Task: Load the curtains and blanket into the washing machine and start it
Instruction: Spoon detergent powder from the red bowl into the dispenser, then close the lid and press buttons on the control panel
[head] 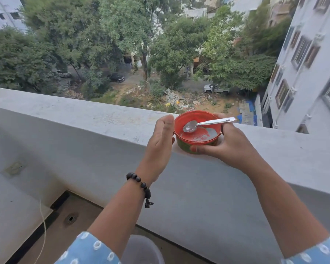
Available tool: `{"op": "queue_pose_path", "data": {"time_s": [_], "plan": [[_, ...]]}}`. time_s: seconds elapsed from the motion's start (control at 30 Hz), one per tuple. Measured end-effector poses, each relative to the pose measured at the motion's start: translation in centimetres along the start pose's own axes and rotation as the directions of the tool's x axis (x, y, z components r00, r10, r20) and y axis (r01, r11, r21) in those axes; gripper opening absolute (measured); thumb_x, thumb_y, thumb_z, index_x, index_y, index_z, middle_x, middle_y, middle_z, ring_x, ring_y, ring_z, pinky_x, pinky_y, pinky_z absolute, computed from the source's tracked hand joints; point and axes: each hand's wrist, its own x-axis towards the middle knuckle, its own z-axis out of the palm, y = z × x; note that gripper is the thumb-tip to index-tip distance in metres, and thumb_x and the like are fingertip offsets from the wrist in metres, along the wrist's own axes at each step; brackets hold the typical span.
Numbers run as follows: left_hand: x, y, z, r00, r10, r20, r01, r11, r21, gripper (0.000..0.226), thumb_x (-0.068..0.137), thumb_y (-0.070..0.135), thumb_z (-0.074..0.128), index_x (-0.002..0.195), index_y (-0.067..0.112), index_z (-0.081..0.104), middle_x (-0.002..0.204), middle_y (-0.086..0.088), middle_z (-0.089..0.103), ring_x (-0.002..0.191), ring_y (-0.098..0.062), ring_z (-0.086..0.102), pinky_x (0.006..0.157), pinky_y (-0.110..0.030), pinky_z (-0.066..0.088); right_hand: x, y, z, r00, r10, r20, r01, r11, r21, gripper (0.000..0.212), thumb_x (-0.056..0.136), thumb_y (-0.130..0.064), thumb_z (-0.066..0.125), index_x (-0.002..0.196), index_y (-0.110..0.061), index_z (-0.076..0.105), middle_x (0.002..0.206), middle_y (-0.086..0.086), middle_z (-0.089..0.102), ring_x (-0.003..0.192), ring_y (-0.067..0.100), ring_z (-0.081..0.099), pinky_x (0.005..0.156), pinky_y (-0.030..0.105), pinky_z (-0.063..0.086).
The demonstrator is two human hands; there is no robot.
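A small red tub (196, 142) sits on top of the white balcony parapet (103, 119). A metal spoon (206, 123) rests in it, handle pointing right over the rim, above a thin layer of pale powder. My right hand (231, 143) is wrapped around the tub's right side and base. My left hand (160, 147) is beside the tub's left edge with the palm facing it and fingers straight, holding nothing. No curtains, blanket or washing machine are in view.
Beyond the parapet is a long drop to trees, parked cars and rubble. A white building (312, 63) rises at the right. Below, the balcony floor has a drain (71, 218), a thin cord (43, 231) and a grey rounded object (141, 250).
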Motion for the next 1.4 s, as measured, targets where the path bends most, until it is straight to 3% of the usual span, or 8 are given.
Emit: {"op": "queue_pose_path", "data": {"time_s": [0.17,0.3,0.4,0.53,0.73,0.83,0.93,1.4], "plan": [[0.7,0.0,0.3,1.0,-0.01,0.0,0.01,0.999,0.044,0.039,0.083,0.069,0.028,0.107,0.046,0.047,0.119,0.007,0.063,0.119,-0.008,0.057,0.107,-0.034,0.043,0.3,0.0,-0.5,1.0,-0.012,0.028,0.013,0.999,-0.036,0.084,0.061,-0.047,0.088,0.131,-0.034,0.043,0.12,-0.023,0.056,0.107,-0.005,0.055,0.08,0.001,0.037],[0.9,-0.2,0.2,1.0,-0.016,-0.005,0.016,0.997,0.08,0.039,0.084,0.072,0.028,0.108,0.049,0.046,0.12,0.008,0.061,0.119,-0.011,0.056,0.108,-0.038,0.043,0.3,0.5,-0.9,0.998,0.064,0.029,-0.063,0.998,-0.009,0.135,0.051,-0.054,0.085,0.157,-0.023,0.007,0.152,-0.013,0.033,0.14,0.006,0.031,0.103,0.013,0.022],[1.0,-0.2,-0.1,1.0,-0.009,0.001,0.009,0.996,0.085,0.04,0.082,0.076,0.028,0.106,0.05,0.047,0.113,0.007,0.056,0.107,-0.012,0.054,0.104,-0.04,0.044,0.2,1.1,-1.3,0.996,0.082,-0.036,-0.075,0.985,0.155,0.141,0.045,-0.058,0.084,0.156,-0.035,-0.001,0.162,-0.003,0.024,0.147,0.01,0.024,0.12,0.034,0.021],[1.4,0.3,-0.4,1.0,0.007,0.007,-0.008,0.997,0.083,0.04,0.082,0.075,0.028,0.106,0.048,0.047,0.105,0.012,0.053,0.102,-0.01,0.05,0.101,-0.034,0.042,0.1,1.5,-1.5,0.987,0.026,-0.161,0.022,0.957,0.29,0.116,0.058,-0.074,0.076,0.152,-0.04,0.015,0.157,-0.007,0.032,0.141,0.0,0.029,0.116,0.036,0.024],[1.9,1.2,-0.1,0.997,0.069,0.025,-0.073,0.976,0.204,0.033,0.088,0.066,0.024,0.106,0.046,0.044,0.096,0.025,0.047,0.087,0.017,0.047,0.087,-0.015,0.039,0.2,0.0,-2.3,0.928,-0.161,-0.336,0.175,0.984,0.013,0.057,0.087,-0.061,0.056,0.132,-0.028,0.053,0.14,-0.007,0.051,0.135,0.006,0.042,0.113,0.035,0.034],[1.3,1.1,-0.8,0.993,0.119,0.01,-0.117,0.95,0.29,0.059,0.091,0.073,0.021,0.131,0.038,0.044,0.129,0.019,0.051,0.114,0.016,0.043,0.094,-0.006,0.031,0.3,-2.0,-2.4,0.925,-0.263,-0.274,0.217,0.958,-0.189,0.053,0.091,-0.053,0.052,0.131,-0.019,0.057,0.148,0.002,0.046,0.146,0.017,0.029,0.117,0.038,0.026],[0.5,0.5,-2.0,0.984,0.177,-0.022,-0.152,0.897,0.415,0.076,0.088,0.076,0.022,0.146,0.029,0.035,0.161,0.007,0.023,0.149,-0.003,0.008,0.116,-0.024,0.011,0.5,-3.8,-1.1,0.924,-0.359,-0.13,0.286,0.877,-0.387,0.063,0.094,-0.057,0.038,0.139,-0.015,0.051,0.157,0.007,0.036,0.152,0.022,0.011,0.12,0.045,0.018],[-6.5,-1.7,-12.6,0.933,0.267,-0.243,-0.022,0.714,0.7,0.081,0.086,0.072,0.016,0.155,0.032,0.007,0.164,0.008,-0.015,0.145,-0.002,-0.027,0.116,-0.027,-0.016,0.0,-10.7,11.0,0.869,-0.421,0.26,0.491,0.669,-0.558,0.075,0.094,-0.063,0.012,0.158,-0.025,0.008,0.165,0.004,-0.008,0.149,0.02,-0.021,0.123,0.047,-0.004]]}}
